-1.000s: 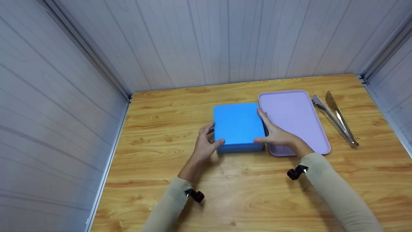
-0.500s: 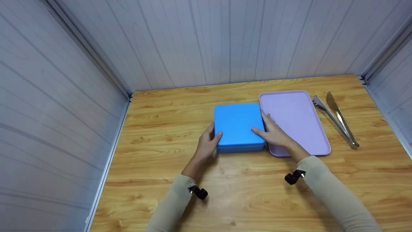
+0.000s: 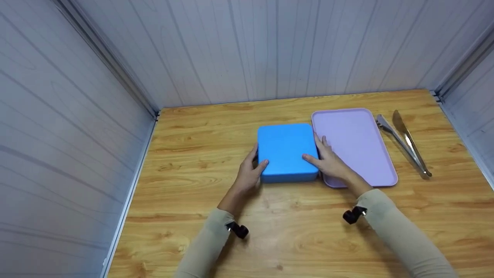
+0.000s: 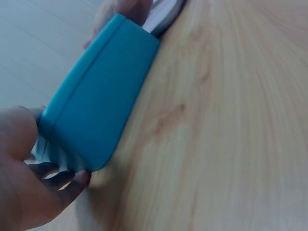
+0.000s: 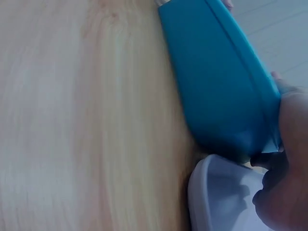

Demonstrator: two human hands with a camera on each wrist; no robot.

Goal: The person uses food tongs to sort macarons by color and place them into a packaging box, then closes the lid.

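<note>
The blue box [image 3: 286, 151] sits lid-on near the middle of the counter [image 3: 270, 216], its right side just beside the lilac tray [image 3: 355, 143]. The left hand [image 3: 249, 173] grips its near-left corner, thumb on the lid; the right hand [image 3: 328, 160] grips the near-right corner, fingers between box and tray. The step in hand looks like getting a hold on the lid, though the wrist views are too blurred to show whether it has parted. A next move would need an even lift from both corners. Tongs [image 3: 405, 143] lie near the right edge.
</note>
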